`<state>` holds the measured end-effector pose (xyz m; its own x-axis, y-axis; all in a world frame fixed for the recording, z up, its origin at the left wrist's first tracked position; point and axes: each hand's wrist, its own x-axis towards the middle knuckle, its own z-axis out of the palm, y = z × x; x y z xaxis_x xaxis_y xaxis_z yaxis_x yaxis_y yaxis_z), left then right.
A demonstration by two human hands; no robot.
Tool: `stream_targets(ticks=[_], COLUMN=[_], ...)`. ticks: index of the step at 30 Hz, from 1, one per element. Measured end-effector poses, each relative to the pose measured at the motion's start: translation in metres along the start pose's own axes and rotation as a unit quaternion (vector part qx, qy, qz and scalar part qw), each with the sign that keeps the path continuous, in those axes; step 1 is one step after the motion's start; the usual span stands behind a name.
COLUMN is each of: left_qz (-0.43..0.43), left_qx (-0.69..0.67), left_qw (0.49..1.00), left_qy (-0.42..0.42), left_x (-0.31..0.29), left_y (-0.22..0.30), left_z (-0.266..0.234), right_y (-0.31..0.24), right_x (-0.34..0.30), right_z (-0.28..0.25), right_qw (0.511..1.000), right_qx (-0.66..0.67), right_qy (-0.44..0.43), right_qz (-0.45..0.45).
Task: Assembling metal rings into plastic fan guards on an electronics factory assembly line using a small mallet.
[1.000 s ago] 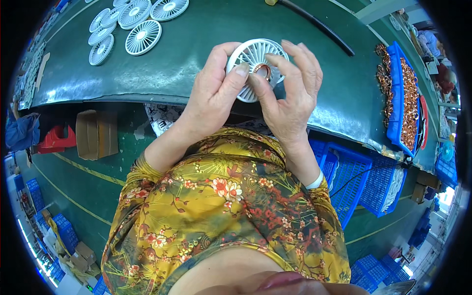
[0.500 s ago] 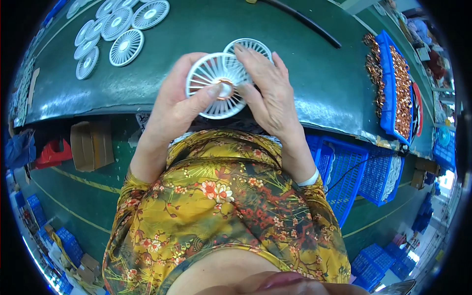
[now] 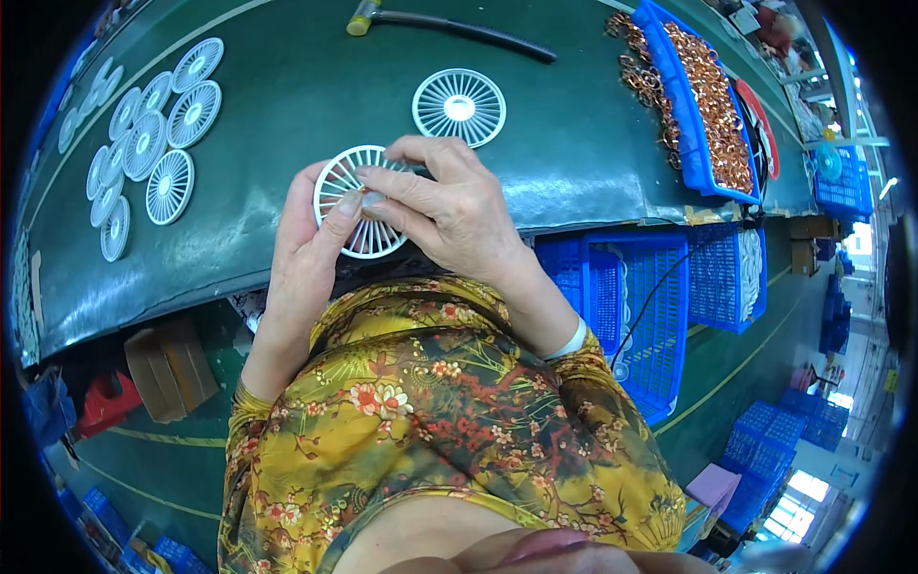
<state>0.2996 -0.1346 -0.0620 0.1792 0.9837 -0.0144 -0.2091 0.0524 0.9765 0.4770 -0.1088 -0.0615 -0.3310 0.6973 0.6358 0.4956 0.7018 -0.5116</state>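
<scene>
A white spoked plastic wheel (image 3: pixel 369 241) is tilted up in front of me, above the near edge of the green table. My left hand (image 3: pixel 304 239) grips its left side, with the thumb resting near the hub. The fingers of my right hand (image 3: pixel 464 206) are bent over the wheel's right side, thumb and fingertips closed at the hub. They hide most of the hub, where a little copper colour shows. Beyond my right hand, a loose white spoked wheel (image 3: pixel 459 107) lies flat on the table. Several more white wheels (image 3: pixel 143 145) lie grouped at the left.
A blue tray (image 3: pixel 681 129) full of copper-coloured rings (image 3: pixel 708 105) stands at the right, with loose rings (image 3: pixel 650 91) heaped along its left side. A mallet (image 3: pixel 459 29) with a yellow head lies at the back. Blue crates (image 3: pixel 655 316) and a cardboard box (image 3: pixel 170 373) sit below the table.
The view has turned, shifting the table things. My hands and the held wheel are now apart from the loose wheel they overlapped. My right fingers have closed in over the hub.
</scene>
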Motion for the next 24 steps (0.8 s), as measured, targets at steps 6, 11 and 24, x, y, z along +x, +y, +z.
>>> stream_targets(ticks=[6,11,24], left_qz=[-0.051,-0.083,-0.032], left_qx=[-0.036,-0.113,-0.057], left_qw=[0.998,0.990,0.994], left_qy=[0.010,0.019,-0.085], left_x=[0.000,-0.002,-0.013], left_y=[-0.001,-0.005,0.010], left_z=[0.003,0.004,0.012], right_y=[0.000,-0.009,-0.008], right_x=[-0.003,-0.009,-0.018], right_z=[-0.002,0.007,-0.013], right_qw=[1.000,0.998,0.988], right_qx=[0.000,-0.023,0.154], right_qy=[0.007,0.020,0.019], right_qz=[-0.021,0.056,0.023])
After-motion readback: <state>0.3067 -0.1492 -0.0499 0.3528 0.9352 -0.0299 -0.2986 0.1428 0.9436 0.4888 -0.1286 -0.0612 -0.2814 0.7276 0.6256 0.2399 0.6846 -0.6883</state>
